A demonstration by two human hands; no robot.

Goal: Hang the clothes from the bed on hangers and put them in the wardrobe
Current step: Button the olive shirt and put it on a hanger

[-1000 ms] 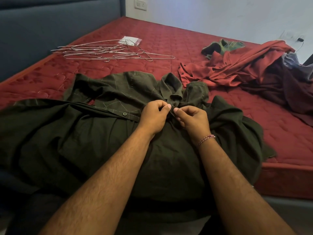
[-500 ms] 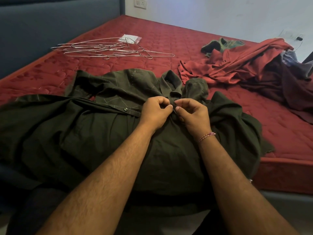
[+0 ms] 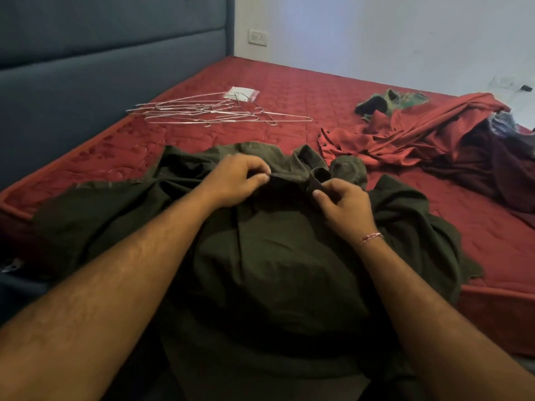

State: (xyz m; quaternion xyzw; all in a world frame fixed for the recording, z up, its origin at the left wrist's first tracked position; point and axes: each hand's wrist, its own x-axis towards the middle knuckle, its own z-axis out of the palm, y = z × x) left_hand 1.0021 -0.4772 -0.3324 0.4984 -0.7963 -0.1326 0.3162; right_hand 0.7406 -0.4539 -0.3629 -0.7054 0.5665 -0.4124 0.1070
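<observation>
Clothes are what I am sorting here, and the dark green shirt (image 3: 275,256) is spreading across the lower middle of the frame, draped over the near edge of the red mattress (image 3: 289,82), its collar toward the middle.

Starting at the left, the wire hangers (image 3: 208,114) are lying in a loose pile in the upper left, well apart from the shirt, with a small clear packet (image 3: 241,92) just beyond them. None is in use yet, so I am judging that the shirt is being opened at the neck before a hanger goes in.

Left of centre, my left hand (image 3: 234,180) is pinching the shirt's front edge between thumb and curled fingers, just below the collar. Right of centre, my right hand (image 3: 344,206) is pinching the opposite edge beside the collar point, fingers curled around the cloth. The fabric is running taut between the two grips, and the neck opening is lying between my hands.

To do this well, I am thinking both pinches should stay close to the collar and pull apart evenly, so the opening widens without dragging the body off the bed.

Further right, the red garment (image 3: 419,131), a maroon one (image 3: 477,169) and a green piece (image 3: 385,101) are waiting in a heap at the upper right.
</observation>
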